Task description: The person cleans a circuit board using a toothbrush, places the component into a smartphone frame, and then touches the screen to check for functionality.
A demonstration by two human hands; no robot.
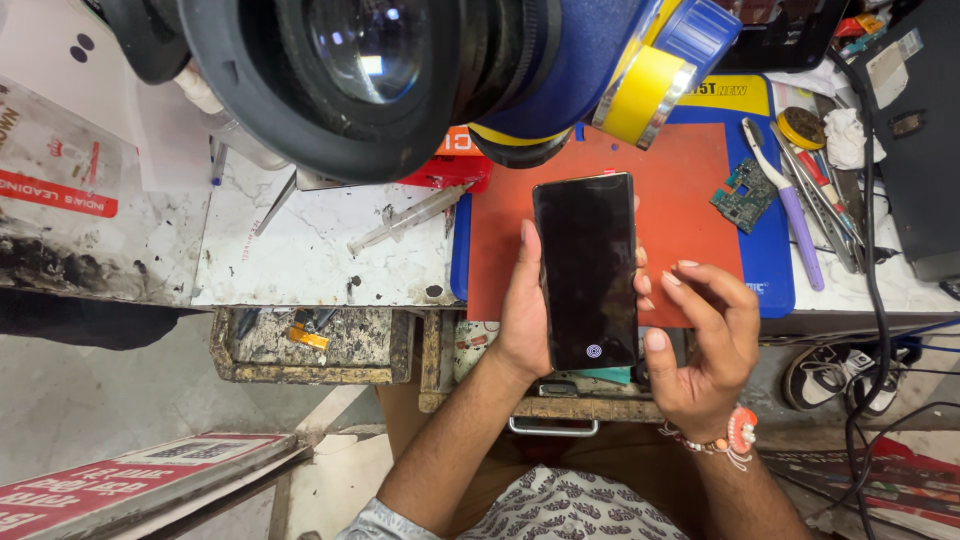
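Left hand grips the slim black glass-fronted smartphone by its edges, long axis running twelve to six above the red rubber mat on the counter. Right hand, fingers loosely curled and holding nothing, hovers at the phone's four o'clock, thumb touching its lower right edge.

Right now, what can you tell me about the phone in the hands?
The phone is a slim black slab with a glossy glass front. Its screen is dark except for a small round fingerprint mark near the bottom. It stands lengthwise above the red mat, held in the left hand, while the right hand touches its edge.
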